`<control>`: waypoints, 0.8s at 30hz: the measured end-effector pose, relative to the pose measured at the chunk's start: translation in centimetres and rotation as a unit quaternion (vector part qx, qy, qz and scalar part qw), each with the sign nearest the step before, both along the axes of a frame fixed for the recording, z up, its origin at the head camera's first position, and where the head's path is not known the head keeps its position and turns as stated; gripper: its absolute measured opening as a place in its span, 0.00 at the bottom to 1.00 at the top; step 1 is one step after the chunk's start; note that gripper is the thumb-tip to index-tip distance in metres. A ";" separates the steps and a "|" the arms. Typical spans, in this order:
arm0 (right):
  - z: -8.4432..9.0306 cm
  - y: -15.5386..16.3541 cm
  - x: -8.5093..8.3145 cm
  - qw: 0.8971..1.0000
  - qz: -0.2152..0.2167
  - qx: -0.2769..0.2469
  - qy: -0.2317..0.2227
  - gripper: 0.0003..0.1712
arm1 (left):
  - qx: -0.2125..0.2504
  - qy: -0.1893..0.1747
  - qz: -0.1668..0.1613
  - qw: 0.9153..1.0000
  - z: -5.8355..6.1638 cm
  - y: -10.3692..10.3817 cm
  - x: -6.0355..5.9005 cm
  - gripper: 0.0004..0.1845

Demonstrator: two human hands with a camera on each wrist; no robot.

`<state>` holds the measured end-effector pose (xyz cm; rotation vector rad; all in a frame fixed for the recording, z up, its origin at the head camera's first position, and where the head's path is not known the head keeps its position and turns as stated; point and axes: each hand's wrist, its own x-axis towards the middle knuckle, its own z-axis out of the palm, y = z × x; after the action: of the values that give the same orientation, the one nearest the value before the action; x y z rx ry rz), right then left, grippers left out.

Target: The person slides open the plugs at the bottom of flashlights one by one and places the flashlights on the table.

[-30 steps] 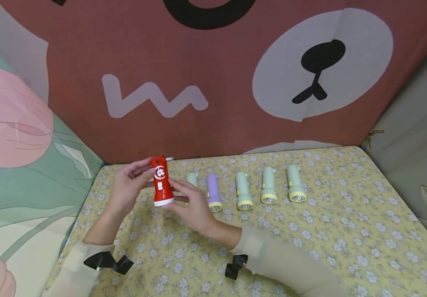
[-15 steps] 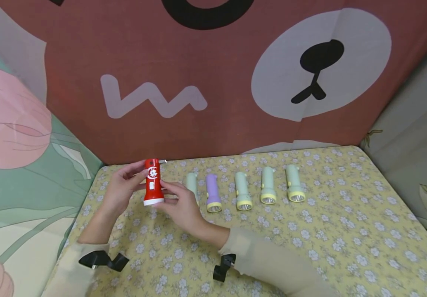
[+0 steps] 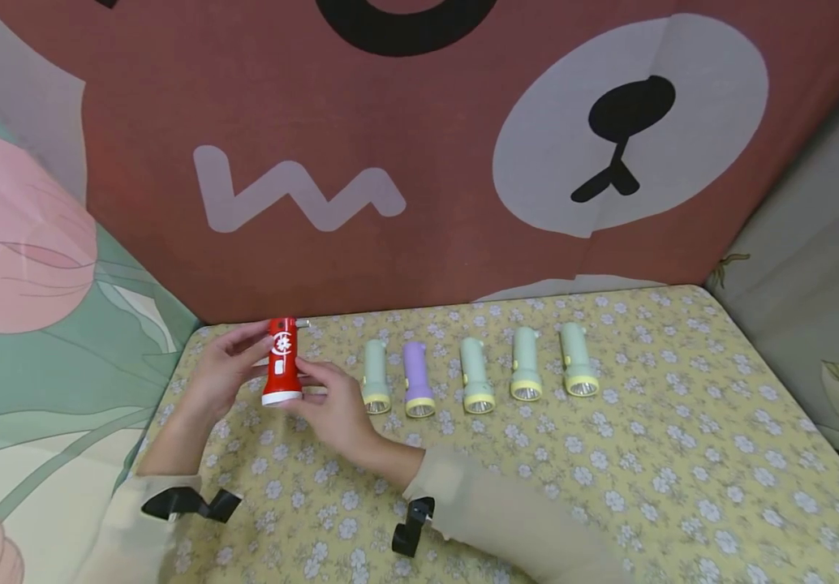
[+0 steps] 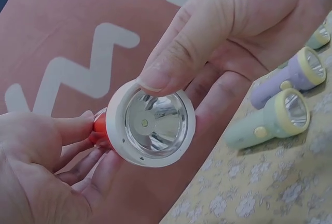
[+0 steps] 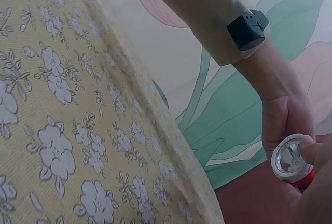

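- Head view: both hands hold the red torch [image 3: 282,362] above the worktop [image 3: 609,470], near its far left corner. Left hand [image 3: 224,375] grips the body from the left; right hand [image 3: 332,410] grips from the right, at the white lens end.
- Just right of the right hand lies a row of five torches: green torch [image 3: 375,379] nearest, then purple torch [image 3: 416,381], then three more green ones. All lie with lens ends toward the person.
- Left wrist view: lens faces the camera. Right thumb presses the white rim from above, right fingers [image 4: 218,105] curl beneath. Left fingers [image 4: 78,146] wrap the red body behind the rim.
- Right wrist view: left hand [image 5: 285,117] clasps the torch; right thumb tip rests on the lens rim. Sleeve [image 5: 207,16] with black strap mount above.
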<state>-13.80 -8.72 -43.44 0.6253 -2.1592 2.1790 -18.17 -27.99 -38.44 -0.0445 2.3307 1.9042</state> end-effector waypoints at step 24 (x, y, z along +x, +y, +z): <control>-2.0 -3.7 -1.2 0.999 -0.016 0.013 -0.036 0.30 | 0.033 -0.030 -0.017 0.999 -2.3 -3.7 -1.5 0.27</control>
<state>-15.03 -12.46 -45.44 0.5173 -2.2185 2.1941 -19.63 -31.67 -40.78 -0.0538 2.2151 1.9331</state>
